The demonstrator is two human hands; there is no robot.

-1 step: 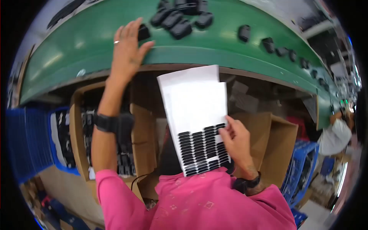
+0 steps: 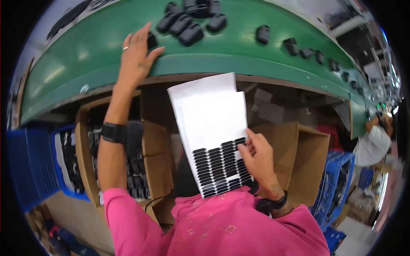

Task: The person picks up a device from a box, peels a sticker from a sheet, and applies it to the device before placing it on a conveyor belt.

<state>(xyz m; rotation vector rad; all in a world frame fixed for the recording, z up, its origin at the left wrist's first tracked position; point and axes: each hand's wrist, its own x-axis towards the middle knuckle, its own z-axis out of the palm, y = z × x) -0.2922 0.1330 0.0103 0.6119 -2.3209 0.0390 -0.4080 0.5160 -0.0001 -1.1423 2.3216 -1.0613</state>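
My left hand [image 2: 136,55] reaches over the green work surface, fingers stretched and thumb apart. Beside its index finger lies a small black plastic piece [image 2: 152,41], partly hidden; whether the fingers touch it I cannot tell. On my lap rests a white sheet [image 2: 213,111] over another sheet, its lower half carrying columns of black stickers [image 2: 216,162] with a few white gaps. At the sheet's right edge my right hand [image 2: 259,158] has thumb and index finger closed around the edge by the top stickers. Whether a sticker is lifted is not visible.
Black plastic housings [image 2: 190,34] are piled on the green surface [image 2: 230,53], and others trail off right. An open carton [image 2: 157,149] with black parts stands left, another carton [image 2: 314,158] right. Blue crates [image 2: 333,183] flank both sides. A co-worker [image 2: 373,145] is far right.
The whole view has shifted slightly, so most things appear a little further left. Both hands keep nearly the same places against the black piece and the sheet.
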